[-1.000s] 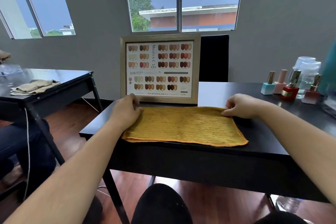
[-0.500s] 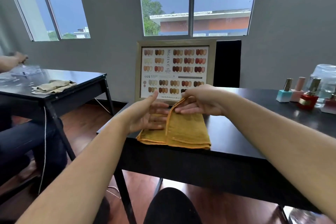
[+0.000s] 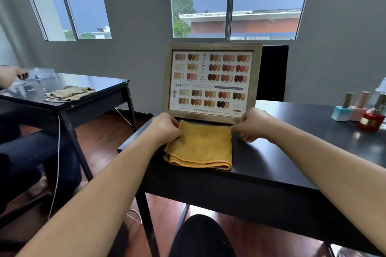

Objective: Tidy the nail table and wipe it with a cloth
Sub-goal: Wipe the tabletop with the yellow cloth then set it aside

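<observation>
From the head camera, the yellow cloth (image 3: pixel 200 148) now lies folded in two on the black table (image 3: pixel 282 158), near the table's front left edge and just in front of the framed colour chart (image 3: pixel 211 81). A second ago it lay spread out flat and wide; half a second ago the right hand was carrying one edge over towards the left hand, and the two hands met above the fold. Now the hands are apart again, one at each far corner of the doubled cloth. The left hand (image 3: pixel 167 128) has its fingers curled over the far left corner and grips it; the right hand (image 3: pixel 253 124) pinches the far right corner between thumb and fingers. The folded layers show as a rounded double edge along the near side. On the chart, rows of painted nail samples run from pale beige to dark red, with "MIGEEN C" printed downwards near the top and "024" at the left of the middle; the smaller lines of print are too fine to read. Three nail polish bottles (image 3: pixel 360 108), teal, pink and red, stand together towards the right of the table. On a second table (image 3: pixel 94 83) to the left lies a beige cloth (image 3: pixel 69 93), with another person's hand (image 3: pixel 10 75) near it.
</observation>
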The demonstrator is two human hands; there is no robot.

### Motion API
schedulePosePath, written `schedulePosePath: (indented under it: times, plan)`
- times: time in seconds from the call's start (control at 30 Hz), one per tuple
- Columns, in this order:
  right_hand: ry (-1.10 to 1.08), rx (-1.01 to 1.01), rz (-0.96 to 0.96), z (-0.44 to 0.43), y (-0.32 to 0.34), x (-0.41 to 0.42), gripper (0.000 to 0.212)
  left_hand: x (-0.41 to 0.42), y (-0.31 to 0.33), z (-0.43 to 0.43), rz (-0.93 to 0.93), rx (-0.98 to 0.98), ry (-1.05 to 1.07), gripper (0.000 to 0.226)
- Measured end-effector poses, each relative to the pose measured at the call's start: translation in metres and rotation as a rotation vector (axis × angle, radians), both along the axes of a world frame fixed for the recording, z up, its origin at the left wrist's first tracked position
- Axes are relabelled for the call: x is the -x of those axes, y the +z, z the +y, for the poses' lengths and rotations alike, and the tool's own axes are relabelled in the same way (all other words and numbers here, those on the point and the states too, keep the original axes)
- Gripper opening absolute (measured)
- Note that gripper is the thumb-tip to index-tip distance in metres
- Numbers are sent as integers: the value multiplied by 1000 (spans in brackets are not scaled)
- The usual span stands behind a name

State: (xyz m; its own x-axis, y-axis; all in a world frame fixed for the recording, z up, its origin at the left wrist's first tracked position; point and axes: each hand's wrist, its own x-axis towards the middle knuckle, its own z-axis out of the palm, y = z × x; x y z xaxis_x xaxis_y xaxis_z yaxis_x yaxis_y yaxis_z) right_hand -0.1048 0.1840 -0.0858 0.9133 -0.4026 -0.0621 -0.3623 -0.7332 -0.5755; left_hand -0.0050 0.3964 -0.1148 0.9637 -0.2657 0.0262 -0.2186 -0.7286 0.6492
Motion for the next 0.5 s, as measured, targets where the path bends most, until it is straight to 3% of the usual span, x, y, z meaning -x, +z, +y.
schedulePosePath:
  times: [0.13, 0.2, 0.33, 0.5]
  plan:
    - [26, 81, 57, 11, -9, -4, 37, 7, -5, -6, -148, -280, -16, 27]
    - [46, 43, 56, 19, -10, -9, 30, 10, -4, -13, -175, -340, -46, 30]
    - [61, -134, 10, 33, -3, -18, 15, 6, 2, -6, -160, -350, -52, 20]
    - [169, -333, -47, 63, -7, -32, 7, -15, 13, 28, -92, -276, 49, 35]
